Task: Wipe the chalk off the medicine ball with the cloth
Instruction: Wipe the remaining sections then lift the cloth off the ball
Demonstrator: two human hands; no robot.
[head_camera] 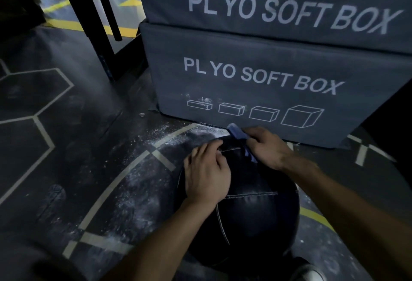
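Right now the medicine ball (245,209) sits on the floor just in front of the lower plyo box (256,84), so it cannot roll away. My left hand (207,173) lies spread on top of the ball, steadying it. My right hand (267,147) grips the blue cloth (239,138), bunched, against the ball's far side by the box, where I judge chalk remains.

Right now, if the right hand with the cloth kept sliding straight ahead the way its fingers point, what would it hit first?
Probably the lower plyo soft box, just beyond the right hand and blue cloth on the medicine ball; the gap's depth is unclear.
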